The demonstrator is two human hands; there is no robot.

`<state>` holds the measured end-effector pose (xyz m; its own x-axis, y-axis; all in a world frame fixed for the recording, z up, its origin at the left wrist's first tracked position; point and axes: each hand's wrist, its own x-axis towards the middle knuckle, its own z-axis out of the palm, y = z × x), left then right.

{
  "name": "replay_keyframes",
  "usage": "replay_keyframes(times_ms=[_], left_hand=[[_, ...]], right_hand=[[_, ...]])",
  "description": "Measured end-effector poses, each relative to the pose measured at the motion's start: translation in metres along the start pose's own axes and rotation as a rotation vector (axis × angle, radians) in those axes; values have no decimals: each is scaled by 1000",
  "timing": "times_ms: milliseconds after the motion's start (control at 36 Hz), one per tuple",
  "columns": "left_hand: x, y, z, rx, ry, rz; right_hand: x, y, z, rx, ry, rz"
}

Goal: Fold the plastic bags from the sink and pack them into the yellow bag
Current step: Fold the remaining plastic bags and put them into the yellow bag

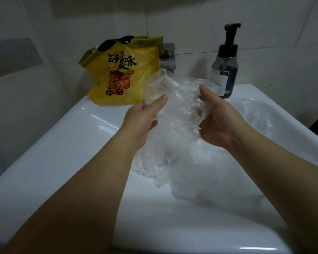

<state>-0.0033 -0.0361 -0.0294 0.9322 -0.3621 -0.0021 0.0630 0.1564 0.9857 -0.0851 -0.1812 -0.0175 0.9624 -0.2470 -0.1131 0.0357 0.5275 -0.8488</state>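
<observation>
Over the sink [191, 241], left grip [141, 120] and right grip [218, 123] both pinch one clear plastic bag [176, 101] (crumpled).

White glossy sink [62, 143], with the items resting on it.
Back ledge, left: yellow bag [123, 74], upright and slumped, black handles on top, black characters and a red cartoon print facing front. Back ledge, centre: metal tap [168, 57], just behind the bag's right edge, partly hidden. Back ledge, right: pump bottle [225, 70], upright, black pump head, dark liquid, pale label. Basin: clear plastic bags [191, 180], crumpled, a loose heap spreading from the middle towards the right wall.
</observation>
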Motion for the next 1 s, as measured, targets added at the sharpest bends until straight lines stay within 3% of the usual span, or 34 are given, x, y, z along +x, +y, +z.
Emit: replay_keyframes(times_ms=[139, 306, 556, 667, 806, 1000], left_hand=[[-7, 8, 4, -285, -209, -70], [1, 0, 6, -109, -85, -32], [0, 3, -2, -36, -128, -142], [0, 2, -5, 110, 8, -171], [5, -8, -11, 378, 46, -117], [2, -11, -9, 558, -1, -148]], right_hand=[[1, 8, 2, -119, -47, 77], [2, 5, 1, -66, 14, 87], [2, -1, -1, 161, 111, 58], [-1, -9, -5, 296, 177, 0], [4, -4, -8, 172, 195, -66], [5, 2, -8, -133, 236, -210]])
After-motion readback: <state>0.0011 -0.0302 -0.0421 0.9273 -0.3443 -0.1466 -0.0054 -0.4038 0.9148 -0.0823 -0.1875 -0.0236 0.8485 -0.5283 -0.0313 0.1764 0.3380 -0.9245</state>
